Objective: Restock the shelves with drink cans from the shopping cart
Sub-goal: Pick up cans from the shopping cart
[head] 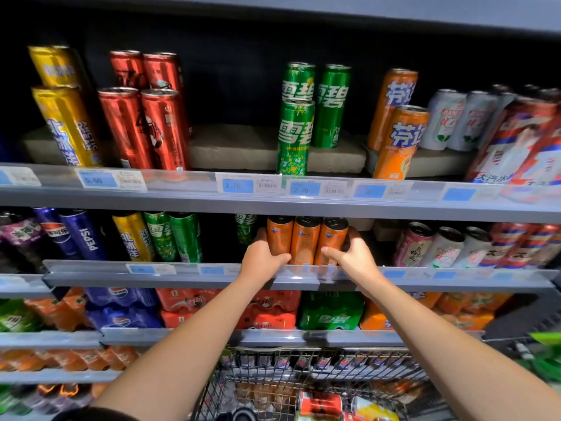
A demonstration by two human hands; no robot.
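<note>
Three orange cans [305, 240] stand side by side at the front of the second shelf [188, 279]. My left hand [262, 258] grips the leftmost can, thumb across its front. On the rightmost can my right hand [353, 256] holds from the other side, thumb on its front. Below, the wire shopping cart [303, 364] holds several loose cans [321, 404], red and yellow ones showing.
The top shelf [273, 202] carries yellow, red, green and orange tall cans with a gap in the middle. Blue, yellow and green cans [158, 238] stand left of my hands, pale and pink cans [440, 247] to the right. Shrink-wrapped packs fill the lower shelves.
</note>
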